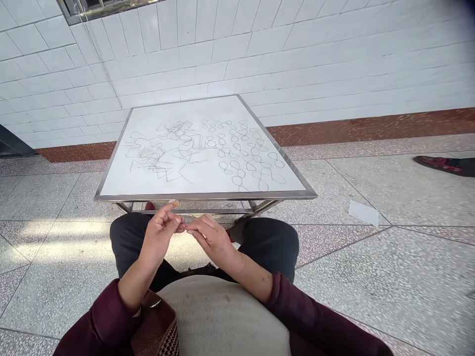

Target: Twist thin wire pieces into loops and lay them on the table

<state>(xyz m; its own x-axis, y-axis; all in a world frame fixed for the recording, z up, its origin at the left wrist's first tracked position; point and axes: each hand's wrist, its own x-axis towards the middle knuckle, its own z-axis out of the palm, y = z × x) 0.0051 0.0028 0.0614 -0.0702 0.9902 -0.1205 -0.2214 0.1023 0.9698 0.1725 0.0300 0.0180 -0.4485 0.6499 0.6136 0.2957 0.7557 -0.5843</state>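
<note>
My left hand and my right hand meet over my lap, just below the near edge of a small white-topped metal table. Both pinch together at the fingertips on something thin that I cannot make out. On the tabletop lie two groups of thin bent wire pieces: angular zigzag pieces on the left and looped figure-eight pieces on the right.
A white tiled wall with a red-brown skirting stands behind the table. The floor is speckled terrazzo. A scrap of white paper lies on the floor at right. Another person's shoe shows at the far right edge.
</note>
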